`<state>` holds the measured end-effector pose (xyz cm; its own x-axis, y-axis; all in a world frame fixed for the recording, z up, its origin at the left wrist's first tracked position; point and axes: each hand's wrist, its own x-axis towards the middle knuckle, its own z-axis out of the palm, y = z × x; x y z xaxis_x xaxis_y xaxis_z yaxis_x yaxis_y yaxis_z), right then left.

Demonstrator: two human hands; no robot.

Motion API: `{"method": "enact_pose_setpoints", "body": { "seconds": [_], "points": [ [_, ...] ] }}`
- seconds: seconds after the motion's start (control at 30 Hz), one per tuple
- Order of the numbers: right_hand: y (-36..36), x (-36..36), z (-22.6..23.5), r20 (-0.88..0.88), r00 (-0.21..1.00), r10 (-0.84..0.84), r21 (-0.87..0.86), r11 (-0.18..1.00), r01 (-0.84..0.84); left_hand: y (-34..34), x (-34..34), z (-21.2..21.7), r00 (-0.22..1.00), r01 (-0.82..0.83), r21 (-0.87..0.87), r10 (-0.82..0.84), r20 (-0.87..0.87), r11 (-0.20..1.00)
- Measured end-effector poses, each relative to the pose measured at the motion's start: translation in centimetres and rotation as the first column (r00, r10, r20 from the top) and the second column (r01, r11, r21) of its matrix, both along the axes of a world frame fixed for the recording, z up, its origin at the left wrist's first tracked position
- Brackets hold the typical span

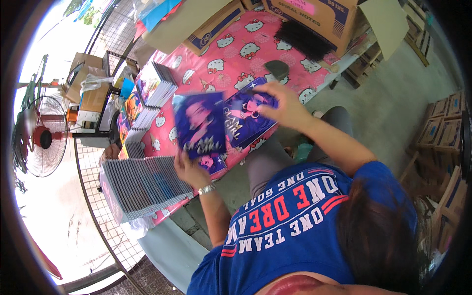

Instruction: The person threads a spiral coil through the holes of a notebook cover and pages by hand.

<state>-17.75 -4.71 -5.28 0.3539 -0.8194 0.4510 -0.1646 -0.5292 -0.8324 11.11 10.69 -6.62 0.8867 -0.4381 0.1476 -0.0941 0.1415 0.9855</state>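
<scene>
My left hand, with a silver band at its wrist, is closed on the lower edge of a dark blue and purple notebook. That notebook is raised and tilted over the table, its cover smeared by motion. My right hand hovers at the right side of a second notebook with a like cover, lying on the table. Its thumb and fingers are bent but apart, with nothing seen between them. Partly hidden below the raised notebook is another matching cover.
A long row of spiral notebooks stands along the near left table edge, with more stacks behind. On the pink patterned tablecloth lie a black-bristled brush and a dark green half-round piece. Cardboard boxes stand at the back; a fan is left.
</scene>
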Motion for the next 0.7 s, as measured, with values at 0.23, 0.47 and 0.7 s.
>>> {"method": "enact_pose_setpoints", "body": {
  "seconds": [0.23, 0.47, 0.7],
  "points": [
    [-8.4, -7.6, -11.5, -0.393, 0.761, -0.516, -0.118, 0.849, 0.515, 12.9, 10.1, -12.9, 0.926, -0.201, 0.658, -0.077, 0.368, 0.726],
    [-19.0, -6.4, -11.3, -0.563, 0.565, -0.604, -0.371, 0.795, 0.480, -1.5, 4.8, -5.6, 0.628, -0.283, 0.581, -0.311, 0.714, 0.763],
    [-22.7, -5.2, -11.1, -0.793, 0.299, -0.531, -0.472, 0.845, 0.251, -17.7, -6.6, -3.6, 0.371, 0.319, 0.623, -0.699, 0.611, 0.714]
  ]
}}
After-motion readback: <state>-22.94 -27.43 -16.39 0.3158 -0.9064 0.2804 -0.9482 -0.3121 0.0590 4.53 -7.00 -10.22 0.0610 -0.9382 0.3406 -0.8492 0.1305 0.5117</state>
